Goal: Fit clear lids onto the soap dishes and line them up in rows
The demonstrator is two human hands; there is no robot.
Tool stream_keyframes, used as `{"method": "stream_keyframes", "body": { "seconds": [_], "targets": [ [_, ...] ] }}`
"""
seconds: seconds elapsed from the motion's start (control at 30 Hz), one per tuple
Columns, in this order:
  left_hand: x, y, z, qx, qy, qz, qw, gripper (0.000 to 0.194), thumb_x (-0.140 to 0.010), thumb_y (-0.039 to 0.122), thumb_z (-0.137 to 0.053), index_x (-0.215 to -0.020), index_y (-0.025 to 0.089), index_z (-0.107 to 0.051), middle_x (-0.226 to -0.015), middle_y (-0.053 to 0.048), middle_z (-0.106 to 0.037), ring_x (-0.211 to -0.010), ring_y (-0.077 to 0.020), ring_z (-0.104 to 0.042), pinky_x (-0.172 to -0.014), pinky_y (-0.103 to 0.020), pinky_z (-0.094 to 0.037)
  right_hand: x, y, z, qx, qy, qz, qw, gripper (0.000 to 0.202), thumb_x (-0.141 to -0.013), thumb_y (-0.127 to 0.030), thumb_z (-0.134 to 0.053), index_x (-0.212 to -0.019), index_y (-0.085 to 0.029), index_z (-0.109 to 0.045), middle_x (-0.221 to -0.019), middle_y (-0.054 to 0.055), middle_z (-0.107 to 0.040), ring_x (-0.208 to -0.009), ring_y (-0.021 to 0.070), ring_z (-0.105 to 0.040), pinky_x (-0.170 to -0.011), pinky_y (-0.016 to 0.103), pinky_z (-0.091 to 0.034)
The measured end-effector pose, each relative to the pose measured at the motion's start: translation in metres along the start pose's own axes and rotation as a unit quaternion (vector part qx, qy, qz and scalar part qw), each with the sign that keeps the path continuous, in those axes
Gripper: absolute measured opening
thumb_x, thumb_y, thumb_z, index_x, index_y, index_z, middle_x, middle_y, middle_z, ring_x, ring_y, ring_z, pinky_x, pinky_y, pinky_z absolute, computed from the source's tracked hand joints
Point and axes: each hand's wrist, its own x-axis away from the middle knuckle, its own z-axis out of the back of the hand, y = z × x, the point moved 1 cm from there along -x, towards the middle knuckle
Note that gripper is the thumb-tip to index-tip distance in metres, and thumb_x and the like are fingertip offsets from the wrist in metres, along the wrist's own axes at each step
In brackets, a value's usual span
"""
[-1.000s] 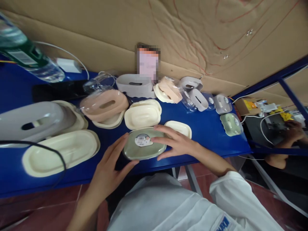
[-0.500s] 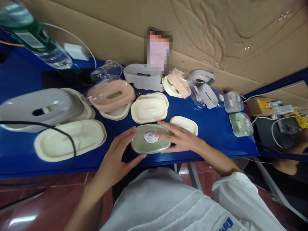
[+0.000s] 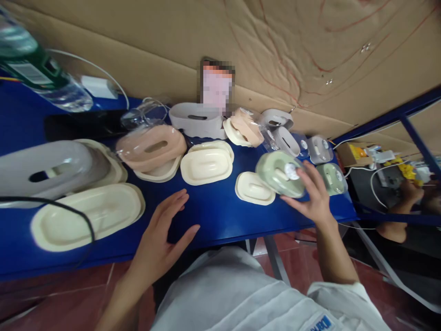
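Along the rear edge of a blue table [image 3: 210,220], backed by brown cardboard [image 3: 144,50]. Toward the right end, pinching a tilted green container [image 3: 279,174] between thumb and fingers of the right hand [image 3: 316,202], overlapping a small cream tray [image 3: 253,189] in view. Near the front edge, with left hand [image 3: 160,243] spread, beside a long cream tray [image 3: 113,207].
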Motion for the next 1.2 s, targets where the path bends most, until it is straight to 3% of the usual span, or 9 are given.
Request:
{"method": "stream_keyframes", "body": {
  "seconds": [0.17,0.23,0.33,0.47,0.63,0.8,0.93,1.07,1.2],
  "targets": [
    [-0.002,0.003,-0.002,-0.047,-0.011,-0.013,0.999,0.048,-0.106,0.043,-0.062,-0.152,0.034,-0.054,-0.154,-0.008,-0.06,-0.134,-0.0289,-0.067,-0.114,-0.049,-0.059,0.082,0.05,0.0,0.095,0.043,-0.241,0.965,0.079,-0.095,-0.063,-0.073,-0.162,-0.027,-0.05,-0.163,0.018,-0.052,-0.152,0.0417,-0.053,-0.126,0.063,-0.045],
    [-0.002,0.003,-0.002,-0.051,-0.009,-0.024,0.998,0.044,-0.106,0.043,-0.061,-0.149,0.034,-0.057,-0.152,-0.007,-0.061,-0.133,-0.0277,-0.068,-0.113,-0.047,-0.06,0.1,0.06,-0.006,0.1,0.041,-0.278,0.954,0.081,-0.095,-0.068,-0.07,-0.161,-0.026,-0.051,-0.162,0.019,-0.053,-0.152,0.0413,-0.053,-0.125,0.062,-0.045],
    [-0.002,0.003,-0.003,-0.055,-0.011,-0.034,0.998,0.041,-0.107,0.043,-0.061,-0.146,0.034,-0.059,-0.15,-0.006,-0.063,-0.132,-0.0262,-0.068,-0.115,-0.046,-0.058,0.104,0.067,-0.009,0.098,0.022,-0.286,0.953,0.086,-0.094,-0.073,-0.067,-0.163,-0.025,-0.047,-0.164,0.02,-0.051,-0.155,0.0401,-0.049,-0.124,0.062,-0.045],
    [-0.002,0.002,-0.004,-0.058,-0.013,-0.038,0.997,0.036,-0.107,0.042,-0.061,-0.142,0.034,-0.063,-0.148,-0.005,-0.064,-0.13,-0.024,-0.069,-0.115,-0.043,-0.057,0.077,0.078,0.007,0.098,-0.025,-0.242,0.965,0.093,-0.096,-0.074,-0.063,-0.168,-0.021,-0.037,-0.174,0.022,-0.036,-0.163,0.0419,-0.035,-0.126,0.066,-0.041],
    [-0.001,0.004,-0.005,-0.055,-0.013,-0.044,0.997,0.033,-0.107,0.042,-0.061,-0.139,0.033,-0.066,-0.142,-0.004,-0.07,-0.126,-0.0229,-0.072,-0.112,-0.041,-0.06,0.0,0.121,0.021,0.065,-0.069,-0.191,0.977,0.058,-0.108,-0.054,-0.047,-0.152,-0.019,-0.061,-0.152,0.019,-0.065,-0.147,0.0351,-0.059,-0.127,0.057,-0.043],
    [-0.001,0.004,-0.006,-0.061,-0.01,-0.045,0.997,0.032,-0.107,0.043,-0.06,-0.135,0.031,-0.07,-0.138,-0.006,-0.072,-0.124,-0.0234,-0.073,-0.111,-0.041,-0.06,-0.072,0.154,-0.002,0.022,-0.158,-0.212,0.964,0.053,-0.105,-0.043,-0.046,-0.146,-0.016,-0.067,-0.14,0.018,-0.074,-0.133,0.0375,-0.07,-0.118,0.059,-0.052],
    [-0.001,0.003,-0.008,-0.066,-0.002,-0.056,0.996,0.031,-0.107,0.041,-0.06,-0.134,0.031,-0.071,-0.136,-0.006,-0.074,-0.123,-0.0235,-0.074,-0.111,-0.04,-0.06,-0.085,0.141,-0.018,-0.023,-0.202,-0.176,0.963,0.048,-0.106,-0.047,-0.048,-0.141,-0.023,-0.071,-0.14,0.01,-0.076,-0.127,0.0303,-0.074,-0.115,0.05,-0.056],
    [-0.001,0.002,-0.009,-0.072,0.003,-0.063,0.995,0.03,-0.107,0.039,-0.06,-0.133,0.03,-0.072,-0.135,-0.006,-0.074,-0.122,-0.0232,-0.074,-0.11,-0.04,-0.061,-0.084,0.128,-0.018,-0.055,-0.225,-0.14,0.963,0.046,-0.109,-0.048,-0.045,-0.14,-0.027,-0.072,-0.14,0.005,-0.076,-0.126,0.0268,-0.074,-0.114,0.047,-0.057],
    [0.0,0.001,-0.01,-0.078,0.007,-0.081,0.994,0.03,-0.108,0.038,-0.06,-0.134,0.03,-0.071,-0.134,-0.006,-0.074,-0.121,-0.023,-0.074,-0.109,-0.04,-0.061,-0.097,0.147,-0.018,0.001,-0.194,-0.18,0.964,0.045,-0.107,-0.039,-0.046,-0.14,-0.022,-0.072,-0.139,0.011,-0.076,-0.127,0.03,-0.073,-0.112,0.049,-0.057]
  ]
}}
